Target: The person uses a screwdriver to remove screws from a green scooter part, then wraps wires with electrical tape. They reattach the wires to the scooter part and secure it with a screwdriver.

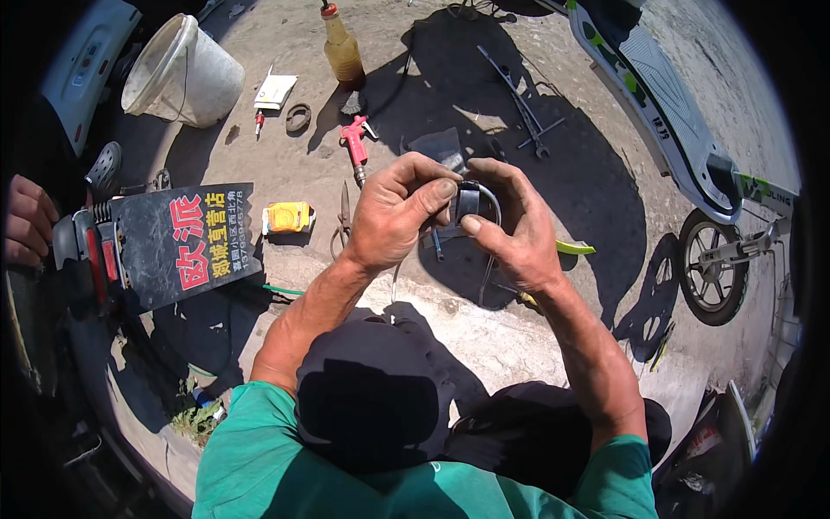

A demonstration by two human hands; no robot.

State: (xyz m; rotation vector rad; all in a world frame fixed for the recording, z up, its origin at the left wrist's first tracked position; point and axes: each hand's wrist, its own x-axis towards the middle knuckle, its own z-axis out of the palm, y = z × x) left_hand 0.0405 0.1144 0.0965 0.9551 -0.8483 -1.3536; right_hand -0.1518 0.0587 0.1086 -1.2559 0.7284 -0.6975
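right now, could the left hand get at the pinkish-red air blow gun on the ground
Probably yes: the pinkish-red air blow gun lies just ahead of the left hand, with nothing seen between them. But that hand seems occupied with the small black rounded part, so it may need freeing first.

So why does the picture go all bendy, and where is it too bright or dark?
Head view: the fisheye lens bends shapes near its black edge, like the scooter; head view: sun makes the ground glare nearly white at lower middle, with dark shadow above; head view: the black part between the left hand and right hand shows little detail.
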